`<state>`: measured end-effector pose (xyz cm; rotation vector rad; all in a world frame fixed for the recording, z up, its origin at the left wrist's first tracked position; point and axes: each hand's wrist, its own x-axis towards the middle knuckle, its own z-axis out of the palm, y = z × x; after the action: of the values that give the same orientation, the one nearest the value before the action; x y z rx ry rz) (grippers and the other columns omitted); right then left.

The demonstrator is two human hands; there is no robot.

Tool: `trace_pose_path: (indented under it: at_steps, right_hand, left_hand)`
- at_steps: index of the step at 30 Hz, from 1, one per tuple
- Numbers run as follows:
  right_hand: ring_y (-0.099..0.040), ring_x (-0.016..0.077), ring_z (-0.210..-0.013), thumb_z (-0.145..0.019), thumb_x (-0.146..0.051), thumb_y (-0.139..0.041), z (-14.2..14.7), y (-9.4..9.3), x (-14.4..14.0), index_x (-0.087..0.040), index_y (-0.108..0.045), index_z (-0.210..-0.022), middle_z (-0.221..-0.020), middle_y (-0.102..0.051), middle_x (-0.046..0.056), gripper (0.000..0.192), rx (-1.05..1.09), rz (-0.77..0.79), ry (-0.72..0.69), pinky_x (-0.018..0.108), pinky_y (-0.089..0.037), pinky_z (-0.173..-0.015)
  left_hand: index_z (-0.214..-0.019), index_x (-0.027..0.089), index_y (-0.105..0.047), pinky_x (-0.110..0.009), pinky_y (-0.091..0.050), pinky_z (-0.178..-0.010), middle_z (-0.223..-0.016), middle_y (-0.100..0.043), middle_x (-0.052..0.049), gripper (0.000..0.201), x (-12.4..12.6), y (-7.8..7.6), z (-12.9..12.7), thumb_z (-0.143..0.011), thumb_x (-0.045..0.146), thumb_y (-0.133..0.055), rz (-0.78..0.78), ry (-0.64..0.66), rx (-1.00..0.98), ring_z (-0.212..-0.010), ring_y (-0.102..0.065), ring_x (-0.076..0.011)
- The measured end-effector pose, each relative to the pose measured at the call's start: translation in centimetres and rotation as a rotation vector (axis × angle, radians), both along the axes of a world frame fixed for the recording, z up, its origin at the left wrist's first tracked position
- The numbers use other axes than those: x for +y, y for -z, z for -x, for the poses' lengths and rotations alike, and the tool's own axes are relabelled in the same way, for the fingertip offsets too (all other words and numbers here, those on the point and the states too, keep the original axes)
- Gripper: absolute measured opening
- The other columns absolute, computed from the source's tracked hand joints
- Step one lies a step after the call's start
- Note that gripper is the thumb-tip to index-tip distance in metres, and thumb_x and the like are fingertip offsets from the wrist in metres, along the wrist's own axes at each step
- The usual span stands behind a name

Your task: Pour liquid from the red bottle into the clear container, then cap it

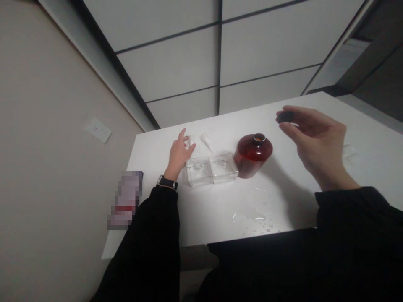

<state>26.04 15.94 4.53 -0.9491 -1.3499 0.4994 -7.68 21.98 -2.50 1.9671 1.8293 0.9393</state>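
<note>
Here the right hand [317, 142] pinches a small dark cap [286, 116] in its fingers above the uncapped round amber glass bottle [252, 155]; the left hand [179, 153], fingers spread and holding nothing, would best steady the clear plastic box [211, 169].

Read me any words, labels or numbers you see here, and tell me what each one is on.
No text can be read.
Brown bottle: no label shows.
Clear containers: no print shows.
Dark cap in the right hand: no marking shows.
Watch on the left wrist: face hidden.
Item at the table's left edge: blurred out, unreadable.
</note>
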Motion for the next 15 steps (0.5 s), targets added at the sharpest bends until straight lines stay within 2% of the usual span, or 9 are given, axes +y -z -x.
trace_pose_path:
  at_steps: [4,7,10,13,15]
  right_hand:
    - [-0.074,0.023,-0.101,-0.088,-0.025,-0.079,1.2,-0.9,-1.5,-0.04,-0.076,-0.121,-0.115,-0.072,0.003,0.036,-0.025,-0.081,-0.087,0.051,-0.061,-0.101]
    - [-0.072,0.022,-0.102,-0.088,-0.024,-0.077,1.7,-0.9,-2.0,-0.041,-0.074,-0.123,-0.121,-0.068,0.002,0.039,-0.099,-0.048,-0.073,0.046,-0.064,-0.091]
    - [-0.071,0.0218,-0.099,-0.088,-0.022,-0.077,2.0,-0.9,-2.1,-0.039,-0.072,-0.12,-0.113,-0.07,0.002,0.036,-0.097,-0.055,-0.068,0.041,-0.064,-0.083]
    - [-0.069,0.0226,-0.098,-0.085,-0.02,-0.077,2.3,-0.9,-2.1,-0.034,-0.074,-0.113,-0.106,-0.07,0.003,0.031,-0.124,-0.144,-0.068,0.044,-0.061,-0.087]
    - [-0.068,0.0242,-0.103,-0.086,-0.02,-0.076,2.5,-0.9,-2.2,-0.033,-0.075,-0.113,-0.109,-0.068,0.004,0.03,-0.175,-0.171,-0.075,0.048,-0.059,-0.094]
  left_hand:
    - [-0.154,0.018,-0.042,-0.042,-0.052,-0.095,-0.133,-0.071,-0.014,0.074,-0.1,-0.2,-0.2,-0.087,0.02,-0.073,0.018,-0.015,0.013,-0.097,-0.067,-0.0238]
    - [-0.154,0.018,-0.042,-0.042,-0.052,-0.095,-0.135,-0.07,-0.014,0.073,-0.2,-0.3,-0.2,-0.088,0.021,-0.073,0.035,-0.024,0.023,-0.096,-0.066,-0.024]
    - [-0.154,0.018,-0.042,-0.042,-0.052,-0.095,-0.136,-0.069,-0.013,0.072,-0.2,-0.4,-0.3,-0.089,0.025,-0.072,0.042,-0.022,0.025,-0.097,-0.066,-0.0245]
    - [-0.153,0.018,-0.042,-0.042,-0.052,-0.095,-0.136,-0.069,-0.013,0.072,-0.1,-0.2,-0.3,-0.089,0.026,-0.072,0.042,-0.023,0.029,-0.098,-0.066,-0.0248]
    - [-0.153,0.018,-0.042,-0.042,-0.052,-0.096,-0.135,-0.069,-0.014,0.071,0.1,-0.1,-0.2,-0.089,0.025,-0.072,0.039,-0.024,0.03,-0.098,-0.066,-0.025]
